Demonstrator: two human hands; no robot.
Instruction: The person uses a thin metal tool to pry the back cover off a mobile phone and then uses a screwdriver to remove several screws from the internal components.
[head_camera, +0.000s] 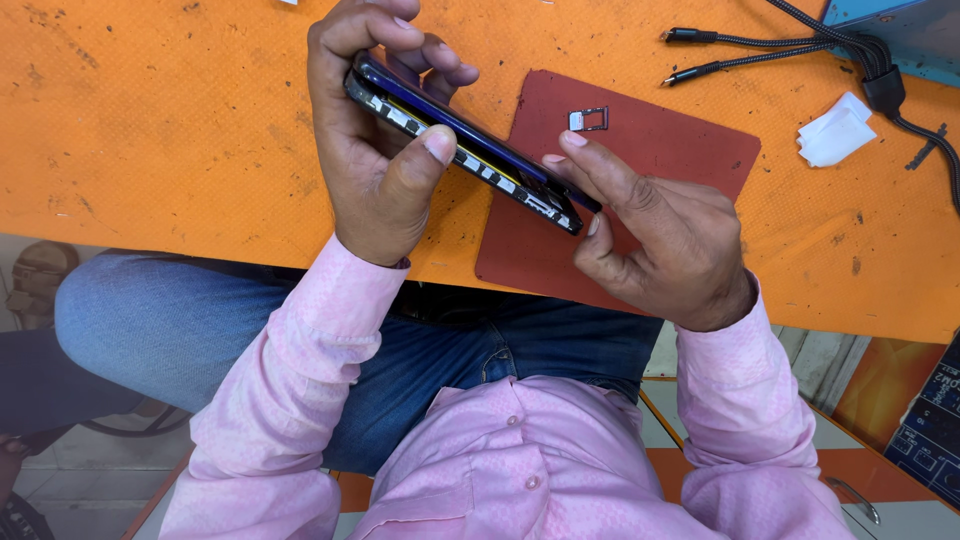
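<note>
My left hand (372, 150) grips a dark smartphone (470, 150), held edge-on above the orange table (160, 120), its open side showing inner parts. The thumb presses the near edge and the fingers curl over the far side. My right hand (655, 240) pinches the phone's lower right end between thumb and forefinger. Beneath it lies a dark red mat (660, 150). A small metal card tray (588, 119) rests on the mat just beyond my right forefinger.
Black braided cables (760, 50) with plug ends lie at the back right, running to a blue box (900, 30). A white folded tissue (835, 132) sits at the right. The table's near edge runs just above my lap.
</note>
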